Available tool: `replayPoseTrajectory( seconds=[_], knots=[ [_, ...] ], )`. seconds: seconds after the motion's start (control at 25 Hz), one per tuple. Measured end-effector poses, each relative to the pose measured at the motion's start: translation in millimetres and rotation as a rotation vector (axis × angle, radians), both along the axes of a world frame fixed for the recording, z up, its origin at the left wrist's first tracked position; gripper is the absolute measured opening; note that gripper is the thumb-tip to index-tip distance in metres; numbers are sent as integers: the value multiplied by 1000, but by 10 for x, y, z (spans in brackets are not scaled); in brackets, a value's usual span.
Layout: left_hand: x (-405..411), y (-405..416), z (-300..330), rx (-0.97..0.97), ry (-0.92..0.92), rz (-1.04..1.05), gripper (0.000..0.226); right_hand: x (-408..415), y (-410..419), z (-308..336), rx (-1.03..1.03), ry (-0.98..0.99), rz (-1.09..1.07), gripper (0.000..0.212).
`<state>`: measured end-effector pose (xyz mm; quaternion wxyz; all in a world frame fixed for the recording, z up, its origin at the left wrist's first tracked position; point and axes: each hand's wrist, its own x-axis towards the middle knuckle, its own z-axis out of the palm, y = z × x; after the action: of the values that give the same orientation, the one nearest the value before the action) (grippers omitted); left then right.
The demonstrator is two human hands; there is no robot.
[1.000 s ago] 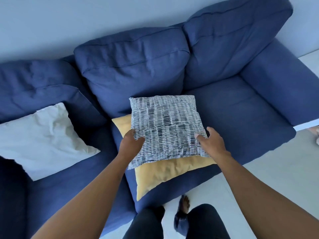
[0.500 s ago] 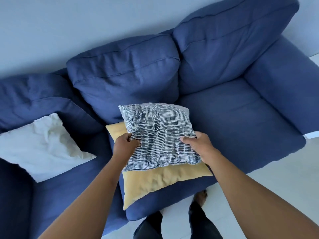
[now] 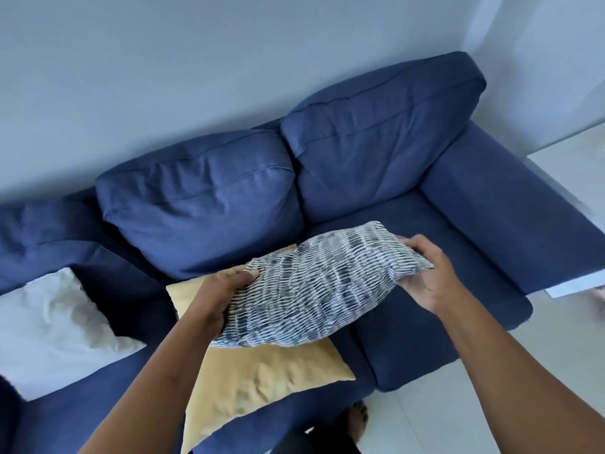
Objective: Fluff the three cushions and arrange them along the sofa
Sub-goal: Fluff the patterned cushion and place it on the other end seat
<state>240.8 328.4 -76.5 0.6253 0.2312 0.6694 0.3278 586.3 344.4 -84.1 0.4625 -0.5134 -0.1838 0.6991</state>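
Note:
Both my hands hold a grey-and-white patterned cushion (image 3: 314,286) lifted and tilted above the blue sofa (image 3: 425,329). My left hand (image 3: 219,296) grips its lower left edge, and my right hand (image 3: 425,273) pinches its upper right corner. Under it, a yellow cushion (image 3: 258,375) lies flat on the middle seat, partly covered by the patterned one. A white cushion (image 3: 55,326) lies on the seat at the far left.
The sofa's right armrest (image 3: 510,211) runs along the right side, with pale floor (image 3: 540,371) in front of it. Two plump back cushions (image 3: 203,198) stand against the wall. My bare foot (image 3: 357,421) shows below the sofa's front edge.
The patterned cushion has come up off the yellow one and turned, stretched between my hands. My right hand moved up and right to its corner. The view has pulled back.

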Motion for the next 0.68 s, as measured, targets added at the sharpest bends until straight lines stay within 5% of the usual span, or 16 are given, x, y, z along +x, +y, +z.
replayPoseTrajectory(
  seconds=[0.12,0.36,0.48,0.68],
  knots=[
    [136,251,17,-61,-163,47,13,184,44,131,147,-185,-13,40],
    [325,672,266,-109,-386,61,20,453,256,496,297,-548,341,39],
    [485,833,334,-7,-415,98,21,439,420,569,285,-658,121,38],
    [934,1093,217,181,-476,120,32,713,878,491,235,-452,-192,22]
  ],
)
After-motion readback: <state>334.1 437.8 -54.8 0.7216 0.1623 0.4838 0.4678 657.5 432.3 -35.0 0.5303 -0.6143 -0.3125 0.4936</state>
